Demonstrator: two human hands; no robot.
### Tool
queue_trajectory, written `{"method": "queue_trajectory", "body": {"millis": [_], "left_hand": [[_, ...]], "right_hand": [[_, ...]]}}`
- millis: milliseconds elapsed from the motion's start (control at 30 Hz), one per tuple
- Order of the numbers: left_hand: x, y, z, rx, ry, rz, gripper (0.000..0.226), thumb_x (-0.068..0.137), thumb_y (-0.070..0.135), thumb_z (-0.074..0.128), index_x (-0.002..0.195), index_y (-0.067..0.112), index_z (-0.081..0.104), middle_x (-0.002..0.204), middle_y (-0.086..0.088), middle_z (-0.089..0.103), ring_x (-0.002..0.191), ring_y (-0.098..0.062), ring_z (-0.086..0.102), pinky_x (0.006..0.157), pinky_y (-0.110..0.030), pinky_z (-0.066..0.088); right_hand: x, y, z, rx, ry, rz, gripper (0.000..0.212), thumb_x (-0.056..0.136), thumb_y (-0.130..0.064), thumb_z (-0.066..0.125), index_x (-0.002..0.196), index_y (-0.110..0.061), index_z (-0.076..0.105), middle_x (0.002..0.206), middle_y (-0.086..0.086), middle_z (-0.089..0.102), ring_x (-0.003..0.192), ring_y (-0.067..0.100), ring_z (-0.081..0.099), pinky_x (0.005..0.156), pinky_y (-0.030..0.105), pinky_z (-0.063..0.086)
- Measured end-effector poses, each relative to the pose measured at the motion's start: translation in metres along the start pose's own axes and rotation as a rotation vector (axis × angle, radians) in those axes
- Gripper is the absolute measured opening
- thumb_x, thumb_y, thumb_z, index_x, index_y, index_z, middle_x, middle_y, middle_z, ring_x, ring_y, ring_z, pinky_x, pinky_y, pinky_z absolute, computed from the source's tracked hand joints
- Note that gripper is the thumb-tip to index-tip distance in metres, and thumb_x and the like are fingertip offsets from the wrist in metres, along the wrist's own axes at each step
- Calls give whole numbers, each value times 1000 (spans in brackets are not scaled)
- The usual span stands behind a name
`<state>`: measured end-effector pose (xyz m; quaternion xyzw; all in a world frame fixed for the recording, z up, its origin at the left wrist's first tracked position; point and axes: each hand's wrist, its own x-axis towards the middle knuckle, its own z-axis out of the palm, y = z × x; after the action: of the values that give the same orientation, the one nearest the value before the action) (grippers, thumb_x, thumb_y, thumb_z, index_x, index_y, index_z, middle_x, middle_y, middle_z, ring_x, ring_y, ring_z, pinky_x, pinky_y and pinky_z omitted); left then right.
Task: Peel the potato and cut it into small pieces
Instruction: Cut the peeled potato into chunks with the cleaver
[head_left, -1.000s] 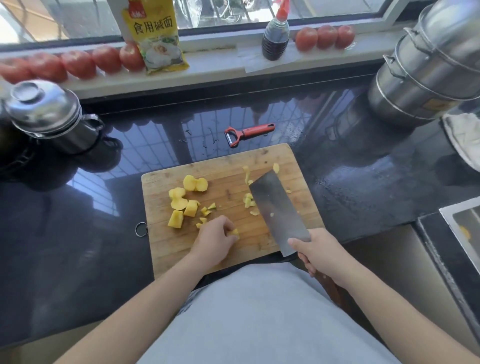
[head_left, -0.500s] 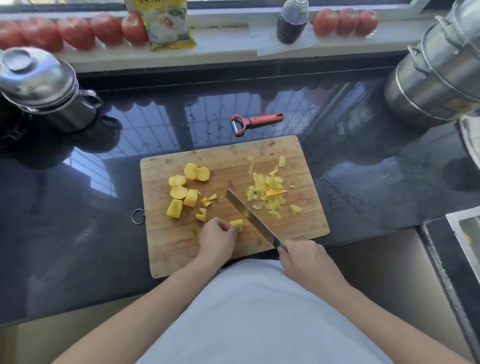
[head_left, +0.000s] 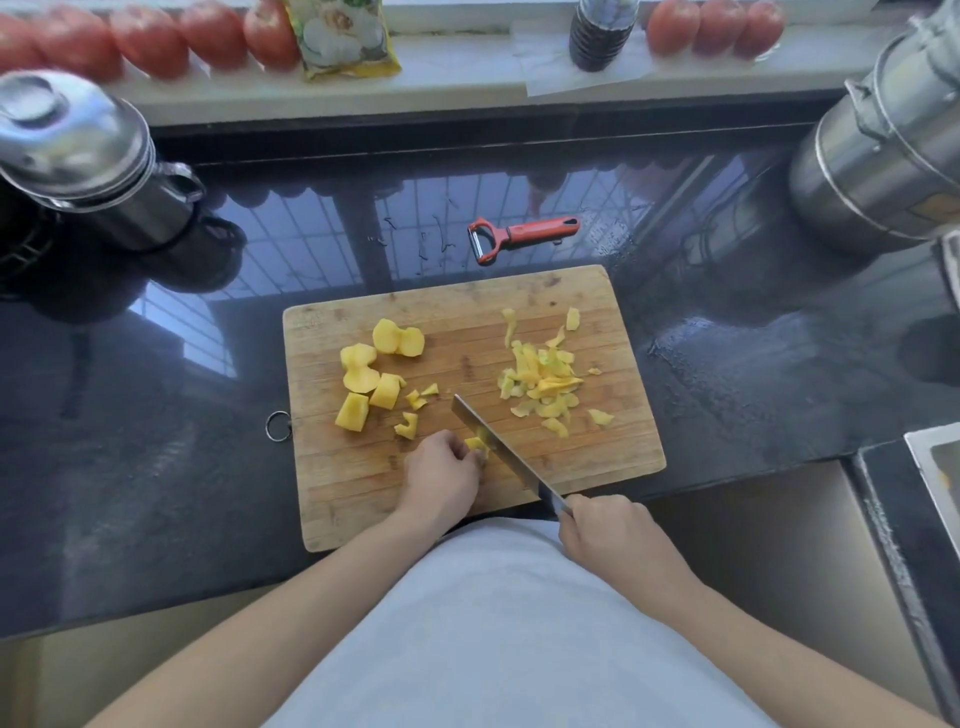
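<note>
Centrally on the bench (head_left: 156, 467) sits the cutting board (head_left: 597, 457), peelings (head_left: 540, 379) heaped right and cut pieces (head_left: 374, 384) left, apparently to keep waste apart. Right hand (head_left: 613, 535) wraps the knife (head_left: 498, 447) handle; left hand (head_left: 441, 478), fingertips curled, pins the potato piece (head_left: 475, 445) against the blade, likely as a guide

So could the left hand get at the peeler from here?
Probably yes: the peeler lies in the open beyond the board, but the left hand first has to release its potato piece.
</note>
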<state>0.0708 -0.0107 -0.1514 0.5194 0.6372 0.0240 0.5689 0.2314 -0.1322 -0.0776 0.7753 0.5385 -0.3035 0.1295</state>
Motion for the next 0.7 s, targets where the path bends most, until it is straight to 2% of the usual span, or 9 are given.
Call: {"method": "queue_trajectory", "body": {"millis": [133, 267, 400, 467, 533, 600, 700], "left_hand": [[3, 0, -1, 31, -11, 0, 23, 86, 41, 64, 78, 20, 63, 77, -7, 75, 77, -33, 74, 73, -51, 64], [8, -1, -1, 26, -18, -18, 24, 83, 39, 57, 79, 17, 64, 75, -9, 75, 69, -34, 75, 69, -53, 64], [1, 11, -6, 26, -48, -19, 18, 97, 27, 62, 86, 13, 65, 74, -10, 77, 65, -29, 76, 73, -49, 65], [-5, 18, -10, -9, -76, -43, 20, 102, 29, 60, 95, 10, 65, 80, -13, 77, 65, -30, 77, 72, -48, 66], [-6, 24, -12, -93, -104, -108, 27, 106, 30, 55, 103, 5, 65, 83, -19, 76, 69, -36, 77, 67, -47, 66], [-5, 28, -12, -128, -116, -145, 26, 109, 27, 52, 107, 4, 64, 83, -21, 75, 68, -38, 76, 61, -43, 66], [-1, 31, -10, -103, -109, -160, 19, 109, 27, 51, 98, 14, 59, 83, -20, 74, 66, -34, 75, 61, -42, 65]], "right_hand": [[3, -11, -1, -61, -14, 28, 28, 105, -28, 35, 96, -15, 57, 97, 11, 68, 91, 37, 65, 64, 33, 32], [12, -24, -4, -21, -57, 34, 16, 102, -17, 38, 87, -15, 44, 100, 13, 68, 93, 37, 64, 64, 34, 33], [11, -25, -8, 10, -49, 54, 16, 102, -16, 38, 88, -14, 43, 95, 13, 66, 77, 31, 47, 62, 34, 32], [7, -23, -7, -9, -22, 40, 16, 101, -17, 37, 87, -15, 45, 89, 12, 64, 72, 31, 45, 60, 34, 31], [4, -19, -5, -40, 11, 13, 19, 102, -20, 37, 88, -16, 49, 89, 11, 67, 73, 34, 54, 60, 35, 32], [4, -15, -2, -65, 35, -4, 23, 103, -24, 36, 93, -16, 55, 92, 10, 69, 83, 36, 64, 62, 35, 34], [6, -13, 3, -50, 20, 11, 29, 106, -28, 35, 101, -13, 59, 95, 10, 69, 91, 36, 66, 64, 34, 35]]}}
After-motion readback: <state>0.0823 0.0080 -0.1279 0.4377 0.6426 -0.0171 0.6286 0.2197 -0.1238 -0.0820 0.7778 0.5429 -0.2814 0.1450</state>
